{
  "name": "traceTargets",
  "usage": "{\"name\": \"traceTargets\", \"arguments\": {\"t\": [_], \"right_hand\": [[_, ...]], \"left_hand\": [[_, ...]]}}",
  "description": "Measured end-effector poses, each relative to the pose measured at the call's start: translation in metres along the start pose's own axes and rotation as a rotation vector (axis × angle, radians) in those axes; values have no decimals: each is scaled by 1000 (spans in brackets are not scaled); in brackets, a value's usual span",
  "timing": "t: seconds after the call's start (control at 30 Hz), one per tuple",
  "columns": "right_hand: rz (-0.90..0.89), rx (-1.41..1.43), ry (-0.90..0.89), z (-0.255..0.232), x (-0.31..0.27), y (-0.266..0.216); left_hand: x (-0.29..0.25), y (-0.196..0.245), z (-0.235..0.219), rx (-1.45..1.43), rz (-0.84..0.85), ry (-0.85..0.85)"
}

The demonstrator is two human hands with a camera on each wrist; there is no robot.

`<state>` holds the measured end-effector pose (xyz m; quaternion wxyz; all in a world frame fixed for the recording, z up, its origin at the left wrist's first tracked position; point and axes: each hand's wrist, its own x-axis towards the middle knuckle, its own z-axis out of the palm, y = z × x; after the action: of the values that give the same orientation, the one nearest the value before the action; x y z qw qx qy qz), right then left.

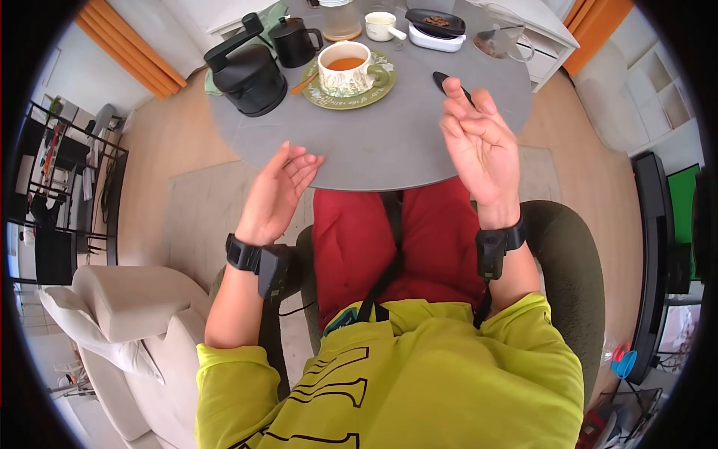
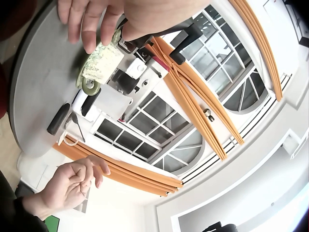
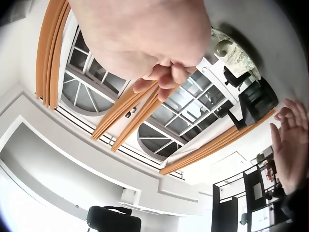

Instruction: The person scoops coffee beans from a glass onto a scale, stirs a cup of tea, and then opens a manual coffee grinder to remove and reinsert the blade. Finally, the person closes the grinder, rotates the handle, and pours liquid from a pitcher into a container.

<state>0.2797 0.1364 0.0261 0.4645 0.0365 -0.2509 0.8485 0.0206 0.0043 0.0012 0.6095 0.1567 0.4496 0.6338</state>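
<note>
My left hand (image 1: 277,194) hangs at the table's near left edge, palm turned inward, fingers loosely extended and holding nothing. On the right, my right hand (image 1: 482,150) is raised palm up with its fingers partly bent and nothing in them. Just beyond its fingertips lies a black oblong object (image 1: 441,78), partly hidden by them in the head view. A patterned cup (image 1: 342,81) of amber liquid stands on a green saucer (image 1: 348,102). The left wrist view shows the right hand (image 2: 70,188) apart from the black object (image 2: 59,118).
On the grey table (image 1: 366,150) are a black kettle (image 1: 250,82), a black pot (image 1: 293,45), a small white cup (image 1: 380,28), a black dish (image 1: 436,24) on a white base and a glass vessel (image 1: 499,41). A wooden stick (image 1: 303,84) lies by the saucer.
</note>
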Motion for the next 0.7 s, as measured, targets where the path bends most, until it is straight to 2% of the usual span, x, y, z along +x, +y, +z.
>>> {"name": "traceTargets", "arguments": {"t": [0.03,0.1,0.23,0.3,0.43,0.53,0.6,0.63,0.7], "right_hand": [[-7,-2,7,-6,1,-2],[3,-3,-159,-21,5,-4],[-66,-100,-86,10,8,-2],[12,-32,-155,15,13,-7],[63,-66,-163,11,26,-19],[56,-247,-125,12,38,-38],[100,-637,-4,11,52,-58],[97,-649,-17,8,62,-69],[-9,-1503,5,-3,88,-92]], "left_hand": [[1,0,-2,2,-8,-5],[3,0,-6,-29,-3,-37],[3,1,-7,-58,-12,-34],[3,0,-7,-67,-6,-21],[2,-2,-5,-41,26,-13],[-1,0,-1,-18,35,-8],[0,0,-3,-38,32,5],[1,1,-4,-46,45,-4],[0,1,-4,-45,28,0]]}}
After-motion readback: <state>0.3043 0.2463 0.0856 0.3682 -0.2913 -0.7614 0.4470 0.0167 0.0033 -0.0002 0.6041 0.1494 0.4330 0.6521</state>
